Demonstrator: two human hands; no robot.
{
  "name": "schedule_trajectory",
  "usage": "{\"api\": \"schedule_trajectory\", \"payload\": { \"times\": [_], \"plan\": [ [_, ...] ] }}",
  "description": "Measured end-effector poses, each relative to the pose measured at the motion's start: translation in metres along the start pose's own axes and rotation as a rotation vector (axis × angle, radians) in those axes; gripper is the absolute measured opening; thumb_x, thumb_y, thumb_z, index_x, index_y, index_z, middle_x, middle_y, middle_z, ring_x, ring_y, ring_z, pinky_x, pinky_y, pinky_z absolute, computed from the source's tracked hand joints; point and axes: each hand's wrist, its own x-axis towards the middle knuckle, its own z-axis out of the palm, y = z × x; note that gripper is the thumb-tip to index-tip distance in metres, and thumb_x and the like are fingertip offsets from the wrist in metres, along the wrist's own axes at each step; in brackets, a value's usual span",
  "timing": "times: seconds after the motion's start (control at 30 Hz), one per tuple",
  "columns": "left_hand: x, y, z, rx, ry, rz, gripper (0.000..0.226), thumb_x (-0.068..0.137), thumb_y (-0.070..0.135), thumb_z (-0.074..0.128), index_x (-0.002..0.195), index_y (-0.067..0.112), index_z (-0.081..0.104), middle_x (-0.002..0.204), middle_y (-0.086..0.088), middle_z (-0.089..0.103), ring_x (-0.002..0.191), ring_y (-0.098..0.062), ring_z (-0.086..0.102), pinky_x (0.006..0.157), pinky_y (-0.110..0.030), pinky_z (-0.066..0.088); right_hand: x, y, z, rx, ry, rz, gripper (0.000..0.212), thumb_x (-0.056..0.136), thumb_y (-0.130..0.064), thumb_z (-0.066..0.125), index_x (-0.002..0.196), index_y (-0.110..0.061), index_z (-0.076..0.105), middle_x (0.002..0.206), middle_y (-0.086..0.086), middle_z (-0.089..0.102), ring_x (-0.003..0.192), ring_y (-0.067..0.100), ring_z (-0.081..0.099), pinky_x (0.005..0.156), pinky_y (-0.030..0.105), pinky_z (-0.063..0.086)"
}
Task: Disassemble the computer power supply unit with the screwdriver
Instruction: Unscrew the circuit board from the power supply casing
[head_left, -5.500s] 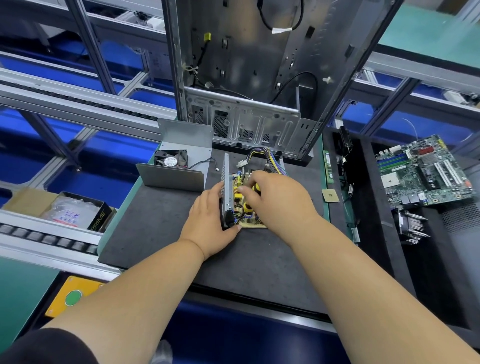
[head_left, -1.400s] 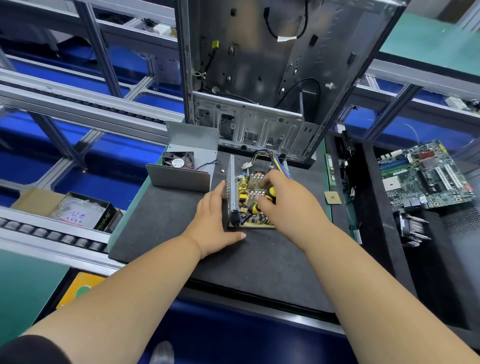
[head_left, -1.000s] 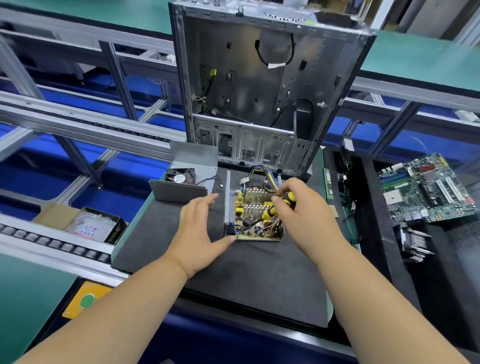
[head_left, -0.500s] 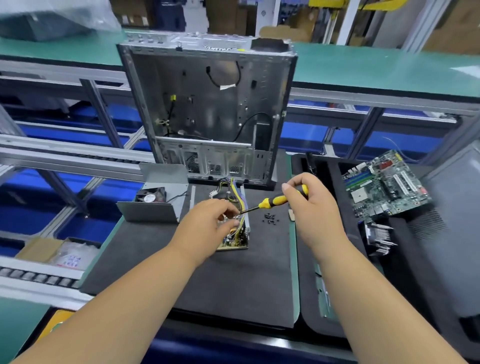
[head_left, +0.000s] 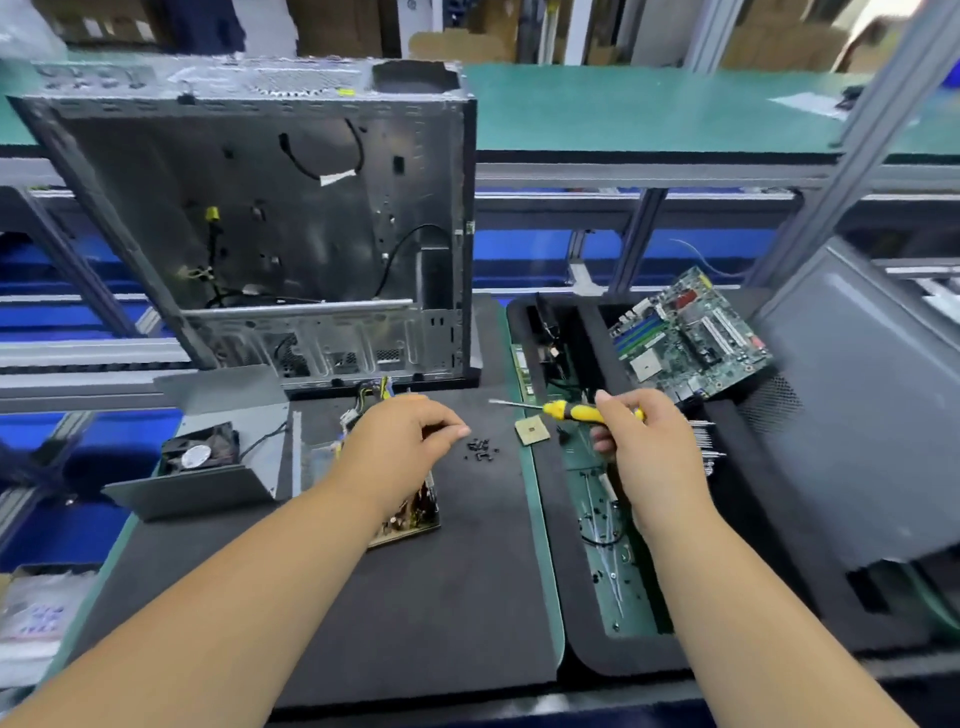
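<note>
Fingers (head_left: 607, 415) of the right hand (head_left: 644, 447) curl round the yellow-and-black screwdriver (head_left: 571, 411), its shaft pointing left above the worktop (head_left: 415, 597). The left hand (head_left: 400, 441) hovers over the power supply board (head_left: 410, 514), fingertips drawn together toward a cluster of small black screws (head_left: 482, 451); whether they pinch one I cannot tell. One board shows, tan-edged, lying on the dark mat beside its single metal cover with fan (head_left: 202, 457), before one open computer case (head_left: 270, 223).

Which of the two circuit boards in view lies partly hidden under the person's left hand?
The yellowish power supply board on the black mat, beneath the left hand. The green motherboard lies uncovered, tilted, beyond the right hand.
</note>
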Motion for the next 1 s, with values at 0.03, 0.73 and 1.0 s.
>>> {"api": "schedule_trajectory", "payload": {
  "times": [0.03, 0.73, 1.0],
  "plan": [
    [0.008, 0.000, 0.001, 0.023, -0.047, 0.008, 0.011, 0.091, 0.035, 0.067, 0.082, 0.039, 0.073, 0.086, 0.019, 0.063, 0.087, 0.007, 0.054, 0.070, -0.015, 0.037, 0.002, 0.004, -0.001, -0.002, 0.015, 0.042, 0.017, 0.093, -0.029, 0.064, 0.083, -0.016, 0.060, 0.060, -0.008, 0.068, 0.058, 0.007, 0.059, 0.066, 0.032, 0.046],
    [0.131, -0.016, 0.057, 0.808, -0.752, 0.249, 0.017, 0.095, 0.028, 0.060, 0.108, 0.019, 0.066, 0.111, -0.001, 0.064, 0.106, -0.027, 0.059, 0.089, -0.044, 0.054, -0.006, 0.081, 0.018, -0.506, -0.074, 0.430, 0.014, 0.092, -0.019, 0.059, 0.102, -0.028, 0.057, 0.081, -0.003, 0.059, 0.065, 0.015, 0.054, 0.056, 0.027, 0.040],
    [0.127, -0.020, 0.033, 0.635, -0.602, 0.206, 0.015, 0.093, 0.022, 0.052, 0.096, 0.027, 0.066, 0.103, 0.002, 0.064, 0.097, -0.024, 0.058, 0.080, -0.033, 0.048, -0.014, 0.080, 0.031, -0.849, -0.290, 0.425, 0.016, 0.080, -0.021, 0.058, 0.091, -0.030, 0.052, 0.085, -0.005, 0.066, 0.079, 0.020, 0.067, 0.070, 0.034, 0.055]
  ]
}}
